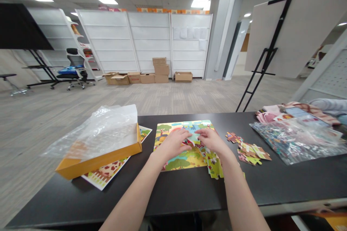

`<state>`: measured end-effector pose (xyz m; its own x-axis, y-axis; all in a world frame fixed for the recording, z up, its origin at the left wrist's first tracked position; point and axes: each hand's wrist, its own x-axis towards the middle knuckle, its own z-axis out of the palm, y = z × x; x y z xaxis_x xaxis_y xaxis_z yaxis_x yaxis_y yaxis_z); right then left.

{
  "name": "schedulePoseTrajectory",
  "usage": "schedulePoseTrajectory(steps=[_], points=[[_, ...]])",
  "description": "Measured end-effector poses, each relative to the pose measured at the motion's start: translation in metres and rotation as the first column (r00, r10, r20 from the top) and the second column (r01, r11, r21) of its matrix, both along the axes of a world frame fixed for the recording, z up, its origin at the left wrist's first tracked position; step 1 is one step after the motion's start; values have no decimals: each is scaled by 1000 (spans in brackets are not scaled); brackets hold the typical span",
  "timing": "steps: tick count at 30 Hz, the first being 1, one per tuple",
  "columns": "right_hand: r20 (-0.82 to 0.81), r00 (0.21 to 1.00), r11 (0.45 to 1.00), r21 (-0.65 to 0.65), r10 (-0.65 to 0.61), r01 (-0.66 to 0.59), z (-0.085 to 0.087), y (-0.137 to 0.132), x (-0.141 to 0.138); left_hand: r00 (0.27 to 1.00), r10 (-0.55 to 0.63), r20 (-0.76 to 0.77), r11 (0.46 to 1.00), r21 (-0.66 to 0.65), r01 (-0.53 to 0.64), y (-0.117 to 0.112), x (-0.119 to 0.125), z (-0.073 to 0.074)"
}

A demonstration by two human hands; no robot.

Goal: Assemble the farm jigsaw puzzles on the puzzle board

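Note:
A colourful jigsaw puzzle (pixel 173 158) with trees and a farm scene lies part-assembled in the middle of the black table (pixel 189 191). My left hand (pixel 173 143) rests on it with its fingers bent down onto the pieces. My right hand (pixel 210 139) is beside it, fingers curled, and both sets of fingertips meet on a light-coloured puzzle piece (pixel 194 136) near the puzzle's centre. A strip of joined pieces (pixel 214 166) sticks out at the puzzle's lower right, by my right wrist.
Loose puzzle pieces (pixel 248 148) lie right of the puzzle. A clear plastic bag of pieces (pixel 295 140) and folded cloth (pixel 292 110) sit far right. At left an orange box lid (pixel 100 158) with crumpled plastic (pixel 103 128) rests on a printed sheet (pixel 108 173).

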<state>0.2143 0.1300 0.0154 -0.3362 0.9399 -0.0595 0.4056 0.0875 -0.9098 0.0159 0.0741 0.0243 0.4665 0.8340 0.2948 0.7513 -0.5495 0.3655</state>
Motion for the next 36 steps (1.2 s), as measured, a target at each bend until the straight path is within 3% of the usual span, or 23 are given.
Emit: schedulePoseTrajectory(steps=[6, 8, 12, 15, 21, 26, 36], points=[[-94, 995, 998, -32, 42, -45, 4, -3, 1, 997, -52, 59, 998, 34, 50, 3, -6, -3], [-91, 996, 999, -42, 26, -30, 6, -4, 2, 998, 3, 55, 999, 43, -5, 4, -15, 0], [-16, 999, 999, 30, -31, 31, 4, -2, 4, 970, 238, -42, 970, 53, -236, 21, -38, 11], [32, 999, 996, 86, -13, 11, 2, -1, 2, 958, 261, -117, 964, -19, -265, 44, -50, 14], [31, 999, 998, 67, 19, -21, 5, -4, -2, 977, 214, -12, 976, -35, -215, 75, -58, -6], [22, 999, 996, 85, 34, -36, 4, -5, -2, 971, 235, 47, 972, -39, -233, 78, -63, -23], [-28, 999, 992, 124, 40, -37, 2, -12, 3, 966, 258, 3, 966, -18, -258, 79, -55, -32]])
